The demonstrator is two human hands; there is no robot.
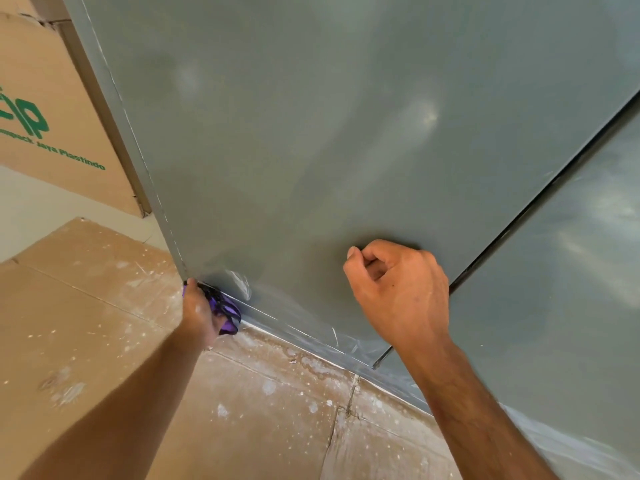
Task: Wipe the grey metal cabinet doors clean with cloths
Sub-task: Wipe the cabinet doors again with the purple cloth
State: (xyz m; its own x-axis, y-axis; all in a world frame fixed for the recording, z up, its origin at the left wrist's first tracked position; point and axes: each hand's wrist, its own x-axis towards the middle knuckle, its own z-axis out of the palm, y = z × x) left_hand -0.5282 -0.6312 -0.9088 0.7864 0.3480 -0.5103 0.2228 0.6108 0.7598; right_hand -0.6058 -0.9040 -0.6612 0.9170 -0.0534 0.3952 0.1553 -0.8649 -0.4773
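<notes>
At the bottom left corner of the grey cabinet door (311, 150), down where the metal meets the floor (242, 410), the left hand (199, 315) grips a bunched purple cloth (225, 311) with dark markings and holds it against the door's lower edge. The fingers are curled round the cloth, which pokes out to the right of the hand and touches the thin strip along the base of the door. Just above the cloth the metal shows pale streaks, and more faint streaks run along the lower edge towards the door's bottom right corner. Nearer that corner, the right hand (398, 289) is curled into a loose fist that holds nothing, thumb tucked against the index finger, its knuckles close against the door face; whether they actually press on the metal cannot be told. A dark vertical gap separates this door from a second grey door (571, 271) on the right, whose surface carries cloudy smears. The floor is covered with brown cardboard sheets speckled with white splashes. Beyond the door's left edge stands a cardboard box (52, 116) printed with green lettering.
</notes>
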